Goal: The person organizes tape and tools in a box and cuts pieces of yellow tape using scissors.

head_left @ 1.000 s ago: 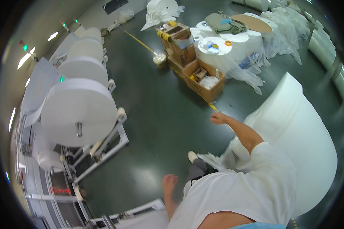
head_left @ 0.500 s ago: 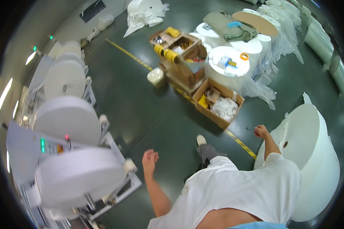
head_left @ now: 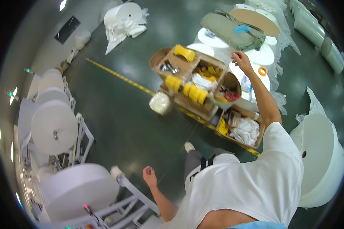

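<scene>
My right hand (head_left: 240, 61) is stretched forward, its bent fingers slightly apart with nothing seen in them. In the picture it lies by the right edge of a divided cardboard box (head_left: 176, 57), over the white rolls behind. The box holds yellow rolls (head_left: 208, 71), a white cloth or wrap (head_left: 202, 82) and, in its right compartment, red-handled scissors (head_left: 230, 95). More yellow rolls (head_left: 195, 93) line its near side. My left hand (head_left: 150, 176) hangs low over the floor, fingers curled in, no object visible, near a white machine frame (head_left: 137, 192).
Large white rolls (head_left: 53, 128) sit on machine frames at left. An open carton (head_left: 258, 139) stands ahead, below the divided box. A wrapped white bundle (head_left: 160, 103) lies beside yellow floor tape (head_left: 118, 76). A big white roll (head_left: 313, 156) stands at my right; an orange tape roll (head_left: 262, 71) lies farther ahead.
My right hand has risen and reached forward from beside the big roll toward the divided box. The boxes now appear closer. My left hand still hangs low with curled fingers.
</scene>
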`<state>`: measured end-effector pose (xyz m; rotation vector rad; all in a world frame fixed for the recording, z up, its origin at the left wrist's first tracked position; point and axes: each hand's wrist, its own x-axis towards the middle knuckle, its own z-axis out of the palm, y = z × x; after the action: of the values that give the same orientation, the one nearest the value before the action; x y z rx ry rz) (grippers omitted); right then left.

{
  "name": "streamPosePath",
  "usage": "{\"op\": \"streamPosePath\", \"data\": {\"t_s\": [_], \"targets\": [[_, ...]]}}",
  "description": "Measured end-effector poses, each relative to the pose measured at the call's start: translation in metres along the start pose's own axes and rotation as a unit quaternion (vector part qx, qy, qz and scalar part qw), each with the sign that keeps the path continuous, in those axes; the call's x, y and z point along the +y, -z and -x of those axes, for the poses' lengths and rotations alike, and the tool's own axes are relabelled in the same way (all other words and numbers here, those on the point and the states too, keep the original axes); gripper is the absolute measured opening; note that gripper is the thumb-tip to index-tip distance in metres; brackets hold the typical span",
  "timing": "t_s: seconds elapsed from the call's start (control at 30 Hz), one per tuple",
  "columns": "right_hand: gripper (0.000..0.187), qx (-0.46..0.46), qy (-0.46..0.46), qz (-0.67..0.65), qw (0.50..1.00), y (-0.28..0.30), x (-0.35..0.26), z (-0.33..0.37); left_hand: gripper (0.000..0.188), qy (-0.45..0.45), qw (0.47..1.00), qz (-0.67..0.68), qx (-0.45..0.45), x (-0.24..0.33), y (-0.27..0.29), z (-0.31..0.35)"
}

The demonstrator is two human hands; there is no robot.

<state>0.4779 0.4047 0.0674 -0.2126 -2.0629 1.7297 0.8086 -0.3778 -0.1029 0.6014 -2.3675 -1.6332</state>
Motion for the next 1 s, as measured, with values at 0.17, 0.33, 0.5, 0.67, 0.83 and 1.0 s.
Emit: {"op": "streamPosePath", "data": {"t_s": [0.17,0.33,0.5,0.67,0.83,1.0], "targets": [[0.031,0.087,-0.045,0.063,0.993,-0.017,0.026,-0.103,0.032,-0.238,0.952,-0.104,-0.160,0.184,-0.178,-0.213],[0.034,0.050,-0.014,0.239,0.970,-0.045,0.098,-0.222,0.040,-0.498,0.805,-0.174,-0.273,0.349,-0.320,-0.330],[0.038,-0.066,-0.007,0.445,0.893,-0.039,0.217,-0.343,0.039,-0.609,0.662,-0.177,-0.400,0.380,-0.476,-0.398],[0.040,-0.231,-0.072,0.469,0.850,-0.128,0.349,-0.390,0.050,-0.554,0.607,-0.325,-0.468,0.365,-0.539,-0.447],[0.057,-0.290,-0.100,0.486,0.819,-0.201,0.426,-0.396,0.050,-0.493,0.606,-0.393,-0.485,0.355,-0.555,-0.470],[0.080,-0.280,-0.112,0.566,0.767,-0.255,0.462,-0.416,0.047,-0.470,0.624,-0.395,-0.483,0.362,-0.562,-0.483]]}}
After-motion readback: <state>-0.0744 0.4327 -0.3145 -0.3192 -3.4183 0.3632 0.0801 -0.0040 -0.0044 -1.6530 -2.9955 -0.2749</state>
